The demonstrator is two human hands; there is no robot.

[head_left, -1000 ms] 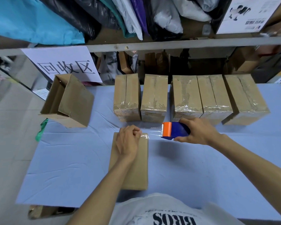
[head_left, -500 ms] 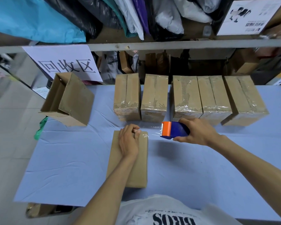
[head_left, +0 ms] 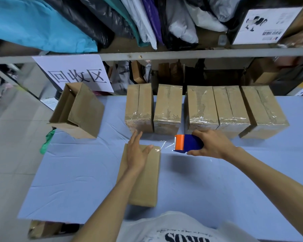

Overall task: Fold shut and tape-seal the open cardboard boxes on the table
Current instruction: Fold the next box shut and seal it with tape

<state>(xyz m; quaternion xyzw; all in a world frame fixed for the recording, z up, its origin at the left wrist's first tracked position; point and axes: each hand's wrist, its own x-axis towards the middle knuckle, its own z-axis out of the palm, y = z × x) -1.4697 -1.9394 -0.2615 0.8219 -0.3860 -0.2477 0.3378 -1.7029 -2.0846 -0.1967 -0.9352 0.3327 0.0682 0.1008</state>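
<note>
closest to me is the box (head_left: 149, 182) i'm sealing, lying flat on the table (head_left: 77, 172) right in front of my chest. my left hand (head_left: 137, 152) is flat on its far end, fingers straight and a bit spread, pressing down and holding nothing. just right of it my right hand (head_left: 213, 145) is wrapped around the tape dispenser (head_left: 187, 143), and a shiny strip of tape (head_left: 166, 145) runs from its orange end to the box's far right corner. tip for this bit imo: lean on that palm so the box doesn't skid, pull the strip taut and low, snap it off on the cutter, then rub the tail down so it won't curl. further back five taped boxes (head_left: 202, 105) sit in a row, and off to the left one open box (head_left: 80, 110) lies tipped over, not done yet.
</note>
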